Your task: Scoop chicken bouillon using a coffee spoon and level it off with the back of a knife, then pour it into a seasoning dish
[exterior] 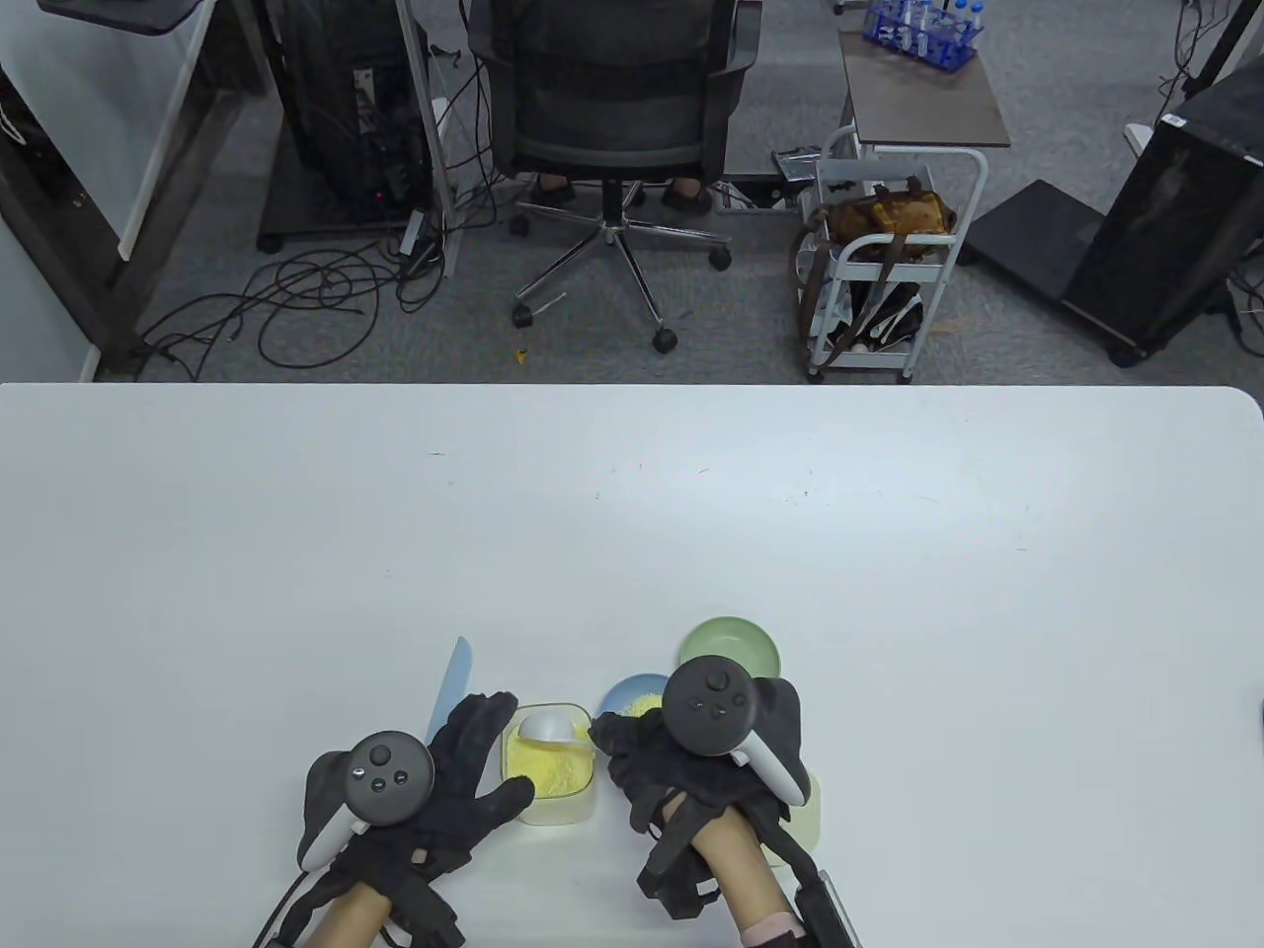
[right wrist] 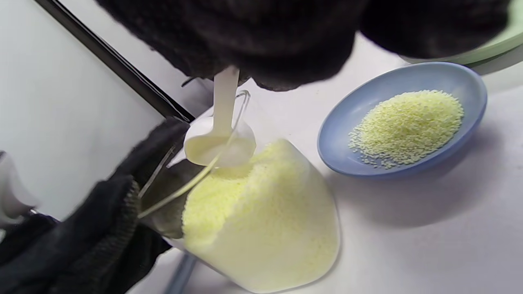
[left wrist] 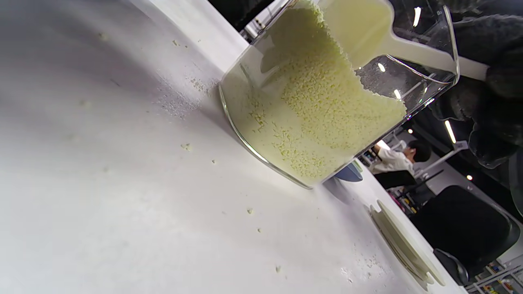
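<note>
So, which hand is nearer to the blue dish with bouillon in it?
The right hand. It holds the spoon just beside the blue dish, partly covering it. The left hand is farther, gripping the clear container on its other side.

Clear glossy plastic container [right wrist: 261,228], grainy bouillon [right wrist: 408,122], matt table [exterior: 632,513].

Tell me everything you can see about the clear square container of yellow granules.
The clear square plastic container has rounded corners and no lid, and stands tilted on the white table, partly filled with pale yellow granules banked to one side. The left hand grips it. A white plastic spoon, held by the right hand, dips into it. The blue dish sits apart, just beside it.
</note>
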Action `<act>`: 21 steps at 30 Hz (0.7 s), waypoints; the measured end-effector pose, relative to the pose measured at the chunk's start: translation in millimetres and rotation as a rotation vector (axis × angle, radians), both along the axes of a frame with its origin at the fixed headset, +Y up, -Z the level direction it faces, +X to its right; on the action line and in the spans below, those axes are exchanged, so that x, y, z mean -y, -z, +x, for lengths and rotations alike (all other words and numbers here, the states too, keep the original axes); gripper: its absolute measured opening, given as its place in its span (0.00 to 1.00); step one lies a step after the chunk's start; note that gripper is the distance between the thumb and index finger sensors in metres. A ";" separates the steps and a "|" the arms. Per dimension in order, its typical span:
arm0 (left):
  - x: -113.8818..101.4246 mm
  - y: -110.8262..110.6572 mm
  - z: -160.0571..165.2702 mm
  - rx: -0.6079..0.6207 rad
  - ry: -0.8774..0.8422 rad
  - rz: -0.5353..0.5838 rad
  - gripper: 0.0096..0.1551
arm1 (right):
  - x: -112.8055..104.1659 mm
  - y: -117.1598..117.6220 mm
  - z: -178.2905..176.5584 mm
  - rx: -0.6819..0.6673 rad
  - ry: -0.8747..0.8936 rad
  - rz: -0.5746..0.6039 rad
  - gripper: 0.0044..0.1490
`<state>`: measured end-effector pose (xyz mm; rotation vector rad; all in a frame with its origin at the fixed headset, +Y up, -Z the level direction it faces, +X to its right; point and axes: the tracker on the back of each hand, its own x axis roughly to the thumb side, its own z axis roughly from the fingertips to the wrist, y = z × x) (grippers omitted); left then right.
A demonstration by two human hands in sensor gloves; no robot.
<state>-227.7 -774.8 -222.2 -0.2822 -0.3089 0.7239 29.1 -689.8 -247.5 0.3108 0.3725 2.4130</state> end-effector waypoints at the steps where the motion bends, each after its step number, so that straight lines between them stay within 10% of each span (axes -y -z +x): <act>1: -0.1 0.2 -0.1 0.000 0.000 -0.002 0.55 | -1.2 0.7 -4.3 -0.022 -0.026 -0.010 0.25; 21: 0.6 0.7 -0.1 -0.001 0.007 -0.001 0.55 | 31.9 11.4 -4.3 0.044 0.408 -0.403 0.23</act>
